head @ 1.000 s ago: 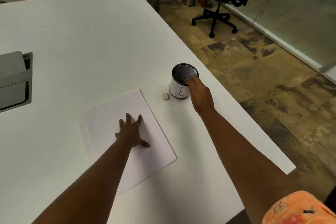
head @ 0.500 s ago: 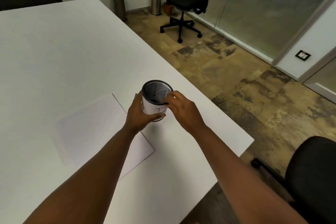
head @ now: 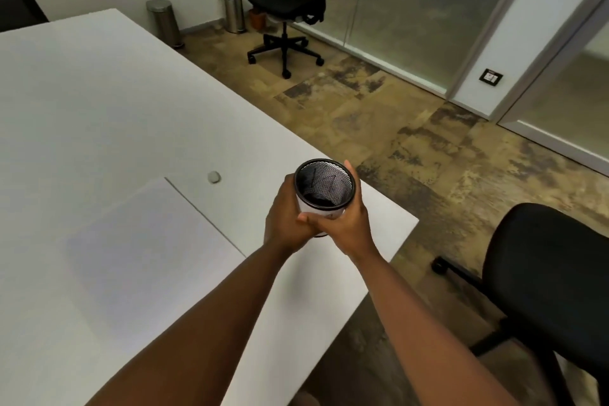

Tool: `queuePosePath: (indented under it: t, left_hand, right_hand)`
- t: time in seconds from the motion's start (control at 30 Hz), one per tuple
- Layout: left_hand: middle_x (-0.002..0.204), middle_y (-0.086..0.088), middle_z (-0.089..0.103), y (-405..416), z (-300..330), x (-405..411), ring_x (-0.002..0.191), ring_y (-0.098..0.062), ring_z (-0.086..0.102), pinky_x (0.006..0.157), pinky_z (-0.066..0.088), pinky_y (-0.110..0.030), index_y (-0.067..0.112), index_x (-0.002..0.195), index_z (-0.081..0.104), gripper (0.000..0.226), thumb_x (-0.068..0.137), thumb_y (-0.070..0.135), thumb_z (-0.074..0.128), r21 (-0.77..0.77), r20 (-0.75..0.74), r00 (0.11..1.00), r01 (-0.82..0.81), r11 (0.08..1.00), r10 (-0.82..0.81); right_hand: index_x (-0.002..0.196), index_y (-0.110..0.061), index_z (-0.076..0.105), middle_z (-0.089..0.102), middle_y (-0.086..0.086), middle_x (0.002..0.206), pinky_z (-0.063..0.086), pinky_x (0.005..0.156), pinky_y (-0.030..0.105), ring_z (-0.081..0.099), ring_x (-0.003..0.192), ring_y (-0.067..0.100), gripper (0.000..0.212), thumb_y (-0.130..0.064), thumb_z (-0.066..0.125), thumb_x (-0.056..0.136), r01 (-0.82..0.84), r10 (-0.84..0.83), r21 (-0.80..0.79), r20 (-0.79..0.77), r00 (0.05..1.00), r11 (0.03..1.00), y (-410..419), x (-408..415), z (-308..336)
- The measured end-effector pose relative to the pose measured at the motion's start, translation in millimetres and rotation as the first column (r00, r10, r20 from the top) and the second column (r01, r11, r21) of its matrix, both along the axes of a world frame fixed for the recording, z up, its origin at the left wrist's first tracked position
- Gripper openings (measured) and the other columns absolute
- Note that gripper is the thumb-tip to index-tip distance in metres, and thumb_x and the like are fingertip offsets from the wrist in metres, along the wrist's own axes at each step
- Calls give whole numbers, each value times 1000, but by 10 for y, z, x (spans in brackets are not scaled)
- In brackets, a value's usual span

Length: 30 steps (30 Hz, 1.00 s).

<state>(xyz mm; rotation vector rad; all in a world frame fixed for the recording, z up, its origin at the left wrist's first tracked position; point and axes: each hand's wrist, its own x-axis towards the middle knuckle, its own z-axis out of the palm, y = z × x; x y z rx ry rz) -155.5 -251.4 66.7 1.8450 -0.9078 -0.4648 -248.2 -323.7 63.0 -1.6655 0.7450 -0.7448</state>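
Observation:
A black mesh pen cup (head: 324,186) wrapped in white paper is held upright above the white table (head: 99,102), near its right edge. My left hand (head: 285,222) grips its left side and my right hand (head: 346,222) grips its right side, fingers curled round the wall and meeting at the front. The cup's lower part is hidden by my hands. A white sheet of paper (head: 148,247) lies flat on the table to the left. A small grey eraser (head: 214,177) sits just beyond the sheet's far corner.
The table's right edge and near corner (head: 413,224) lie close to the cup. A black office chair (head: 547,273) stands at the lower right, another chair (head: 290,0) farther off. Two metal bins (head: 164,21) stand by the wall, with glass partitions on the right.
My left hand left the paper sheet and took hold of the cup. Both hands lifted the cup off the table and brought it toward me, away from the eraser. The view swung right.

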Motion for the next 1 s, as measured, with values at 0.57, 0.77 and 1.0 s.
queuePosePath:
  t: [0.57, 0.77, 1.0]
  left_hand:
    - [159, -10, 2, 249, -586, 36, 148, -23, -1, 119, 1, -38, 5, 149, 1, 70, 98, 40, 35, 511, 283, 952, -47, 858, -115]
    - [157, -12, -20, 366, -871, 111, 146, -24, -15, 118, -7, -41, 4, 146, -14, 74, 97, 52, 14, 750, 274, 907, 6, 661, -319]
    - [157, -10, -17, 131, -1060, -10, 146, -22, -14, 117, -10, -38, 6, 146, -15, 125, 47, 79, -36, 689, 331, 865, 51, 723, -377]
  right_hand:
    - [133, -12, 34, 48, 17, 135, 37, 96, 28, 48, 121, 25, 120, -70, 70, 35, 785, -786, -43, -46, 616, 618, -136, -1431, -588]
    - [126, -14, 37, 53, 19, 127, 43, 93, 39, 51, 115, 35, 108, -61, 72, 35, 755, -748, -86, -249, 615, 650, 57, -1815, -1033]
    - [124, -8, 39, 53, 22, 123, 42, 92, 37, 51, 114, 36, 101, -36, 90, 41, 687, -703, -168, -278, 655, 707, 51, -1826, -1175]
